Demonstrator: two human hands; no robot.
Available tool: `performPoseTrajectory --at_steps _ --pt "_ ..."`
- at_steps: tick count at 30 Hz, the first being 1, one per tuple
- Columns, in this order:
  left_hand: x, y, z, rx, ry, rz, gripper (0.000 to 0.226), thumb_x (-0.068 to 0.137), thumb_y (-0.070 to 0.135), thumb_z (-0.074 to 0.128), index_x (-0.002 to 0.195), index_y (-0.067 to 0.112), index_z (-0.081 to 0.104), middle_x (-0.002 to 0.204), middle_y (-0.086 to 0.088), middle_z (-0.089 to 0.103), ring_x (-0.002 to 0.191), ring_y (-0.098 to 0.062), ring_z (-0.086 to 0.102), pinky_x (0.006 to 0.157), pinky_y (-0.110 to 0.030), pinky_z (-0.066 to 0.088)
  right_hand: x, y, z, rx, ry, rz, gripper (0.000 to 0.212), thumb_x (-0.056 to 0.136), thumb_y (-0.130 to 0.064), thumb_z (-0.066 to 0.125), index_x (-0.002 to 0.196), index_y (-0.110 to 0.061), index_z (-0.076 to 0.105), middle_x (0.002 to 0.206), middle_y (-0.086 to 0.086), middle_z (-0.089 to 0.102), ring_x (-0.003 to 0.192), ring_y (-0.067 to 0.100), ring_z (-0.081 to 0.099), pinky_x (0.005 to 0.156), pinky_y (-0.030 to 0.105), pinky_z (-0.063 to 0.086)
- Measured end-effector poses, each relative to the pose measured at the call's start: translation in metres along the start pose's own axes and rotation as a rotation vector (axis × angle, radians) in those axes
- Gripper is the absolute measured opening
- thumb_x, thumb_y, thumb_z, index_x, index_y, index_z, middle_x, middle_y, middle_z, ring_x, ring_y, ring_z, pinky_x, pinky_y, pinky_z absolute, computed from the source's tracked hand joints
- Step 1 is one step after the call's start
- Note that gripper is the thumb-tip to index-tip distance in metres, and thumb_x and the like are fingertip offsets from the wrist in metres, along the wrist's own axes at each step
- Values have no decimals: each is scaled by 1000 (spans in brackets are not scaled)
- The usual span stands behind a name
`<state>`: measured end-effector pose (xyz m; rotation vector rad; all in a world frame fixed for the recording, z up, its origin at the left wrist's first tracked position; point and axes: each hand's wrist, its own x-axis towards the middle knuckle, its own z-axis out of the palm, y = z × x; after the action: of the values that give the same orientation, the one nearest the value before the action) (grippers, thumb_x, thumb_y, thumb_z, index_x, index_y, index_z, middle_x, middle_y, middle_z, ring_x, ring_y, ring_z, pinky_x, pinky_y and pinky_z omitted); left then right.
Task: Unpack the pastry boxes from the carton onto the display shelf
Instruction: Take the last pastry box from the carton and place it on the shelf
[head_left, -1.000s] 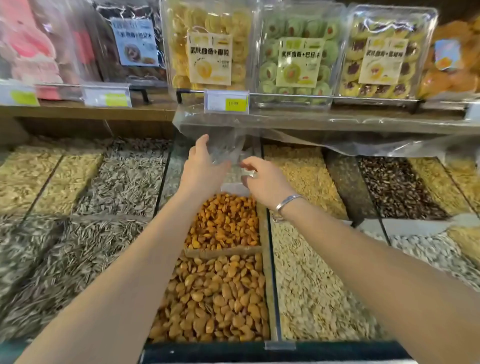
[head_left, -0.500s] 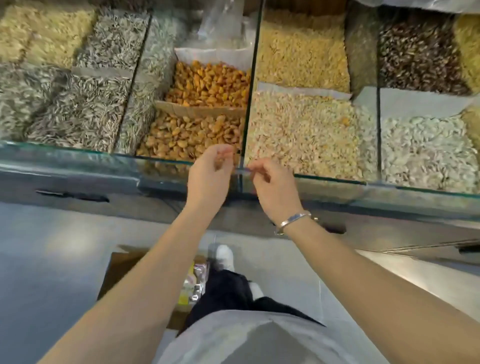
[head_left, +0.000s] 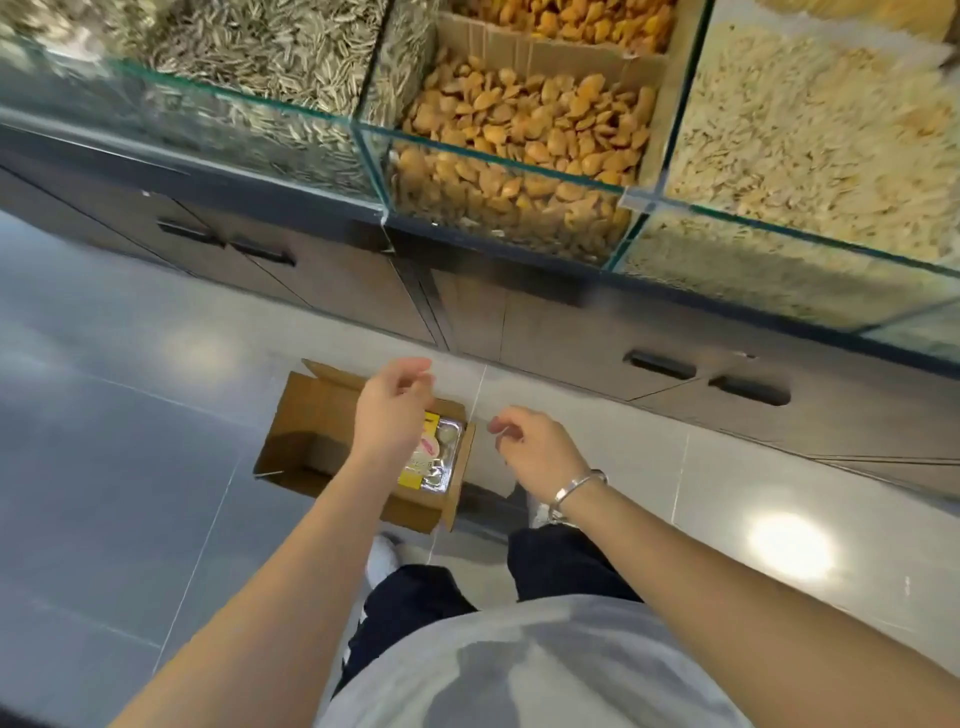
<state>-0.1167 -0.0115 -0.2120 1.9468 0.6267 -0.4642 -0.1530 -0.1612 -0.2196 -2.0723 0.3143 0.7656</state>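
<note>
An open brown carton (head_left: 311, 431) stands on the grey floor in front of my feet. Inside it, at its right side, lies a clear plastic pastry box with a yellow label (head_left: 436, 457), partly hidden by my left wrist. My left hand (head_left: 392, 410) hovers above the carton, fingers loosely curled and holding nothing. My right hand (head_left: 530, 447), with a silver bracelet on the wrist, hangs just right of the carton, fingers curled and empty. The display shelf with pastry boxes is out of view.
Glass-fronted bins run across the top: sunflower seeds (head_left: 249, 47), almonds (head_left: 519, 135), pale seeds (head_left: 810, 145). Below them are dark cabinet doors with recessed handles (head_left: 660, 366). My white shoe (head_left: 382, 564) and dark trousers stand just behind the carton.
My view has tilted down from the shelf and bins to the floor. Both hands dropped from the glass bin edge to just above the carton, which now shows fully.
</note>
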Motion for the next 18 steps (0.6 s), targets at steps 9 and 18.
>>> performPoseTrajectory --at_steps 9,18 --pt "58 -154 -112 142 -205 -243 30 93 13 50 123 10 55 109 -8 63 89 -18 57 68 -23 42 50 -17 151 51 -6 279 31 90 -4 40 112 -6 62 119 15 61 103 28 58 93 36 45" --pt "139 -260 -162 327 -217 -461 25 92 15 46 114 14 60 95 -9 63 91 -27 58 81 -34 47 102 17 254 64 -67 495 23 91 -11 44 105 -12 62 117 13 63 106 31 60 97 41 46"
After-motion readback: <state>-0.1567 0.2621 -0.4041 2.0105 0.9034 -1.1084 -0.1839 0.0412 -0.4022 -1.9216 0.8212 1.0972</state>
